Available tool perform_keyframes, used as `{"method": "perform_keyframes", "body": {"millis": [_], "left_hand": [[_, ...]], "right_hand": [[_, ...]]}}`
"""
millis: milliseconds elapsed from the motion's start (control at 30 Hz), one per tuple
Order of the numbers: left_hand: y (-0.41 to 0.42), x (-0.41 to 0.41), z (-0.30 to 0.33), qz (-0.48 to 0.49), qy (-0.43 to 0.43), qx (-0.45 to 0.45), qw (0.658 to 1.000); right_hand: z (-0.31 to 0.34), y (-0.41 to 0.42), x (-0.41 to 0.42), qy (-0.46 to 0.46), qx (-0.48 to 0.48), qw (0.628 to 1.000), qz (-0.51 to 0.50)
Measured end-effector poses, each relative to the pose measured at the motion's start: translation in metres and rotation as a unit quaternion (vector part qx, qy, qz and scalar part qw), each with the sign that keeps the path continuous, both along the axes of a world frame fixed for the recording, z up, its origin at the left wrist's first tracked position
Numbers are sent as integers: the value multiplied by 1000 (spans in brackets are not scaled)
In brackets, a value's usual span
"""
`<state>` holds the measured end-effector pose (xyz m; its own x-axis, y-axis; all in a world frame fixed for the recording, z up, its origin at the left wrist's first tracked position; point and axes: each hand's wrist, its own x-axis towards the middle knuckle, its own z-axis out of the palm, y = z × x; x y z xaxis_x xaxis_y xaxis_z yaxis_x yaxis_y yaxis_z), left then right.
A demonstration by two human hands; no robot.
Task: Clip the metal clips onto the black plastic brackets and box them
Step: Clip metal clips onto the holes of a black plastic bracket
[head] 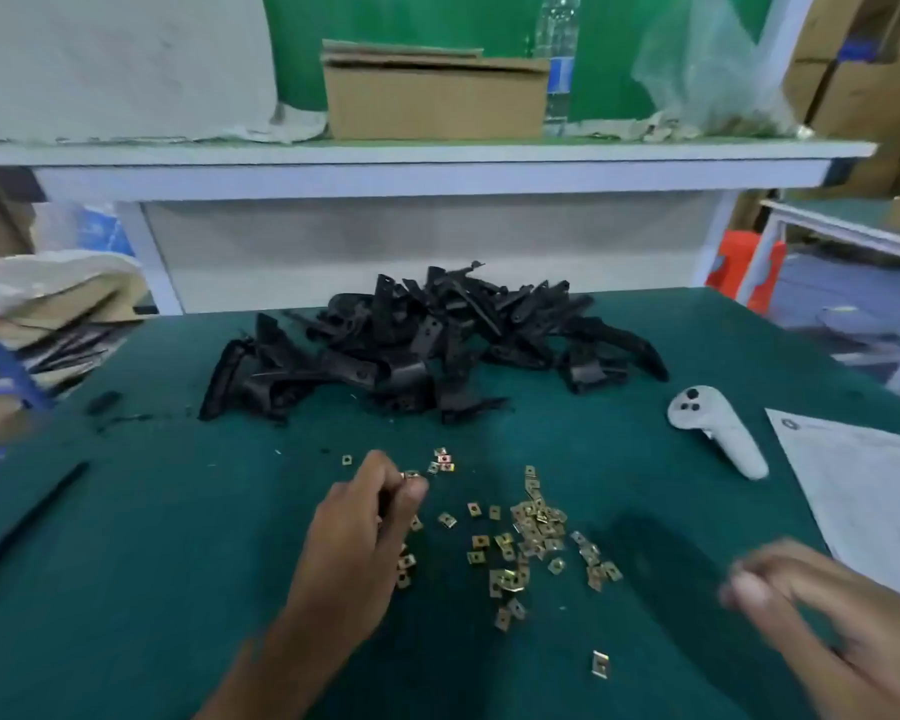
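Note:
A pile of black plastic brackets [427, 345] lies at the far middle of the green table [178, 589]. Several small brass-coloured metal clips [533, 532] are scattered nearer to me. My left hand [370, 517] is over the left part of the clips, its fingers curled, pinching one metal clip [410, 475] at the fingertips. My right hand [822, 610] hovers at the lower right, blurred, with fingers loosely spread and nothing in it. A cardboard box [435, 96] stands on the white shelf behind the table.
A white handheld controller [718, 428] lies right of the clips, beside a white paper sheet [863, 491]. A black strip [27, 517] lies at the left. A water bottle [557, 59] and a plastic bag [713, 75] stand on the shelf. Cardboard and bags sit at the left edge.

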<state>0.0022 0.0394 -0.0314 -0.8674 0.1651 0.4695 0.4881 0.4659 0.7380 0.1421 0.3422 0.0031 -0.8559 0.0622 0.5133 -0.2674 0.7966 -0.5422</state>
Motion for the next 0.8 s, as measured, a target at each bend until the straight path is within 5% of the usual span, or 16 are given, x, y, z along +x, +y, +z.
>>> {"method": "perform_keyframes", "body": {"millis": [67, 200, 333, 500, 667, 733, 800], "left_hand": [[-24, -19, -11, 65, -7, 12, 998], [-43, -36, -29, 134, -52, 154, 977], [-42, -40, -34, 122, -63, 115, 984], [-42, -46, -32, 124, -65, 121, 983], [-40, -41, -29, 130, -56, 128, 982], [-40, -41, -31, 139, -52, 131, 980], [-40, -41, -31, 138, -49, 135, 980]], "right_hand": [[12, -31, -60, -24, -55, 997, 47], [-2, -81, -192, -117, 58, 987, 91], [-34, -89, -277, -192, 166, 967, 19], [-42, -84, -296, -110, 251, 961, -20], [-19, -82, -285, 88, 115, 989, 3], [-15, -79, -282, 62, 144, 987, 40], [-24, -77, -282, -84, 222, 971, 42]]}}
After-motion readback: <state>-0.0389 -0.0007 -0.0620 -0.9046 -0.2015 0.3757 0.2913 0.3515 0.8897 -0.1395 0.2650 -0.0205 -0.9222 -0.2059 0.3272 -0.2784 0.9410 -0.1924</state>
